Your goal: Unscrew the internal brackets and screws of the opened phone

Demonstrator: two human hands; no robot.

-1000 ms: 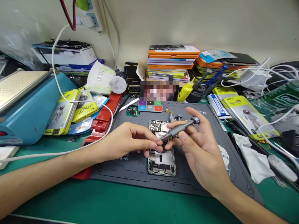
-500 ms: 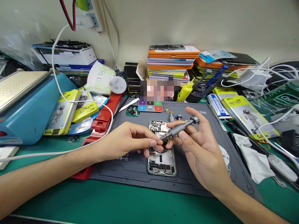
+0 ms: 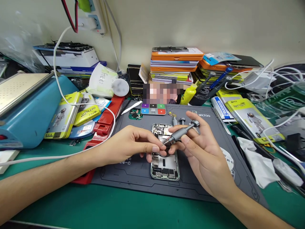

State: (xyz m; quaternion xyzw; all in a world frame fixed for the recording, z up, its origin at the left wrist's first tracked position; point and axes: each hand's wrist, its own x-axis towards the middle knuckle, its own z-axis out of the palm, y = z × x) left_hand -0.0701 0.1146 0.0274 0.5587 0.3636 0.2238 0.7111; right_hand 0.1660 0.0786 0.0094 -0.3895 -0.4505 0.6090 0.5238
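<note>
In the head view, the right hand [image 3: 207,156], half open, holds the screwdriver [image 3: 179,133] between thumb and fingers. The left hand [image 3: 130,141] has thumb and forefinger nearly meeting at its tip; whether they grip it, I cannot tell. Below both, the opened phone [image 3: 164,170] lies on the mat [image 3: 140,176].

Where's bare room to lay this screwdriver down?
Widest: the green tabletop between the near edge of the gray mat and the view's bottom. Smaller: mat just left of the opened phone, beside its lower end. Crowded: behind the mat, stacked boxes; right, battery boxes; far left, the blue machine.
</note>
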